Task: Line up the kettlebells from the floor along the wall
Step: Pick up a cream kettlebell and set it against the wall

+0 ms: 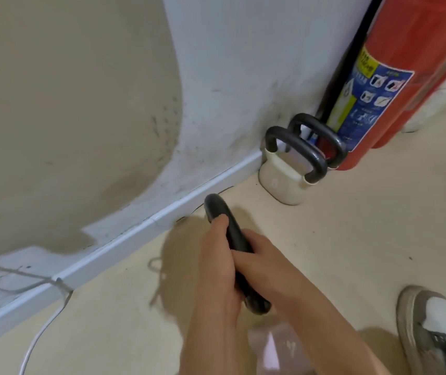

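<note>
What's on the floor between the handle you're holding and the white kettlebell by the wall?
Nothing. In the head view, only bare beige floor lies between the black handle, held in both hands, and the white kettlebell by the wall.

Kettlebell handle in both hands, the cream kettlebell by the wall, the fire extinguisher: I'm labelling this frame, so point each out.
kettlebell handle [217, 209]: head view, bare black end beyond the fingers.
cream kettlebell [280, 182]: head view, pale body.
fire extinguisher [405, 50]: head view, red cylinder.
</note>
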`<action>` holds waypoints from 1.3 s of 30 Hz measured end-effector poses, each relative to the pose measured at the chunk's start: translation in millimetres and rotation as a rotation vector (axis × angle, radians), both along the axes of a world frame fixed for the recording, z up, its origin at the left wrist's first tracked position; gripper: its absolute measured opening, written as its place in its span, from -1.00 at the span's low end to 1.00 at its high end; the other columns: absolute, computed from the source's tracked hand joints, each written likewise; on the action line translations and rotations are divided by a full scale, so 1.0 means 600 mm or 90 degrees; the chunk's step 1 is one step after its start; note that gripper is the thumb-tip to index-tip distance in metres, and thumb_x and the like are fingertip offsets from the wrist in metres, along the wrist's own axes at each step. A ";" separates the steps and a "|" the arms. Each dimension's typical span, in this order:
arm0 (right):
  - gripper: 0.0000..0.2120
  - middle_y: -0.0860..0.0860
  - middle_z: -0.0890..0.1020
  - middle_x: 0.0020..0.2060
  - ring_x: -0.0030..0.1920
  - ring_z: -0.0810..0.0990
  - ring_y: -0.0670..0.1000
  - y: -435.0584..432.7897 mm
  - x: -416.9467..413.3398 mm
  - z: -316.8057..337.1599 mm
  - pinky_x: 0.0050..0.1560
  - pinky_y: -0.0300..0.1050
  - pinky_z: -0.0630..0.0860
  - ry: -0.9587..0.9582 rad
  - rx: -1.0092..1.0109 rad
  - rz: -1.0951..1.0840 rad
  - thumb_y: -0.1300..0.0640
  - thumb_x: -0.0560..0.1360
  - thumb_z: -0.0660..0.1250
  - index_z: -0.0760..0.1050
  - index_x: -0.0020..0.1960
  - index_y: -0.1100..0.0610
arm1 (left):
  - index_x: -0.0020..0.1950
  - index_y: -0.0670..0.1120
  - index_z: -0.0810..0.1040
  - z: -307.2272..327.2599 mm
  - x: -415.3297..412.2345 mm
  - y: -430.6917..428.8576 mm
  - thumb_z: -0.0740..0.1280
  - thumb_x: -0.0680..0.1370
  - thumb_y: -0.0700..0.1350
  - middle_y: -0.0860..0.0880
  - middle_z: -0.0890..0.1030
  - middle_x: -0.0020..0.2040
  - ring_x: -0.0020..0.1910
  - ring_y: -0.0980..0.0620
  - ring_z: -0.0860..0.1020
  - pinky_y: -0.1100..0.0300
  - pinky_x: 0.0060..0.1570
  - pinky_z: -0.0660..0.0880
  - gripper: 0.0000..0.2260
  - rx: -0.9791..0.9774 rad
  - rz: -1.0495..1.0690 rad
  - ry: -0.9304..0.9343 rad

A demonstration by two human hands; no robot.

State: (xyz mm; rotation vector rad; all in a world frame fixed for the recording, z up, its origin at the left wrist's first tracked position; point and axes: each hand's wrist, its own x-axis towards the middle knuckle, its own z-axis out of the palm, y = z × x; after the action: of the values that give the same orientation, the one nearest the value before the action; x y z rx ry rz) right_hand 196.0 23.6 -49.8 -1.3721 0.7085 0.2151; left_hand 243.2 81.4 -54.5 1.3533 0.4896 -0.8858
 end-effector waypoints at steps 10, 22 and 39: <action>-0.82 -0.04 0.45 -0.63 -0.67 0.32 -0.04 -0.161 0.007 -0.016 -0.62 -0.27 0.25 -0.069 -0.184 -0.022 0.30 0.37 0.27 0.56 -0.16 0.06 | -0.01 -0.06 0.52 -0.027 0.018 -0.159 0.29 0.46 0.17 -0.12 0.62 -0.19 -0.21 -0.18 0.61 0.03 -0.37 0.47 -0.69 -0.033 -0.157 -0.097; -0.83 -0.06 0.54 -0.49 -0.44 0.47 0.01 -0.199 -0.013 -0.054 -0.37 -0.06 0.44 -0.008 -0.385 -0.050 0.22 0.32 0.36 0.50 -0.30 -0.05 | 0.16 -0.20 0.46 -0.031 0.046 -0.219 0.35 0.37 -0.06 -0.13 0.58 -0.09 -0.10 -0.11 0.60 -0.01 -0.06 0.56 -0.60 0.062 -0.225 -0.106; -0.69 -0.03 0.36 -0.65 -0.56 0.26 -0.04 -0.149 0.021 -0.098 -0.52 -0.24 0.18 -0.010 -0.474 -0.293 0.20 0.32 0.38 0.28 -0.47 0.11 | -0.11 -0.10 0.43 -0.011 0.101 -0.220 0.21 0.60 0.10 -0.09 0.53 -0.46 -0.45 0.00 0.51 0.08 -0.20 0.55 -0.73 -0.044 -0.055 0.014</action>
State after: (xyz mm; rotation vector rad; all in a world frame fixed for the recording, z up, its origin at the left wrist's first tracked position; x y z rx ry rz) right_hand 208.8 -66.1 -108.8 -1.8494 1.1324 -0.4719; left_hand 304.1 -50.5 -60.9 1.3112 0.4168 -0.9809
